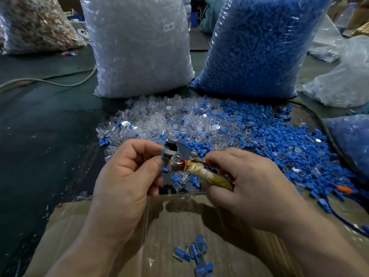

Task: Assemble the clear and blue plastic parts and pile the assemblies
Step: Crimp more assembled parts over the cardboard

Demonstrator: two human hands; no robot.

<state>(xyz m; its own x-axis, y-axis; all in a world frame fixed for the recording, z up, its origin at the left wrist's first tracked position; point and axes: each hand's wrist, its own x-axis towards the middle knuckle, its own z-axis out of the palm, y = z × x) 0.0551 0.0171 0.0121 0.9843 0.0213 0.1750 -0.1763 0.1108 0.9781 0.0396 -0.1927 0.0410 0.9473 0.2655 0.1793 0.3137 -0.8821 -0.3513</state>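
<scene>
Across the dark green surface [50, 126]: you work at a matted top strewn with clear flecks; one grey cable [60, 83] snakes over its left side.
Room behind: cluttered storage, with crumpled plastic sacks [343, 82] heaped at your right.
Full bags: four. A bag of brownish pieces [34, 25], a bag of clear parts [139, 52] labelled SJ-017 and a bag of blue parts [259, 47] stand at the back; a second blue bag [351, 140] shows at the right edge.
Loose heaps: two, mingling where they meet, with the clear heap [159, 118] on the left and the blue heap [289, 144] on the right.
Tool: one metal hand press [180, 150] with a tape-wrapped handle, held above the box's far edge.
Your left hand [123, 176]: thumb and forefinger pinch a blue part [165, 155] against the press head.
Your right hand [249, 186]: fingers curl round the taped handle.
Cardboard box [79, 226]: one, lined with plastic film, beneath your wrists.
Assemblies [196, 250]: about five blue-in-clear pieces clustered in the box; they overlap, so you cannot count them exactly.
</scene>
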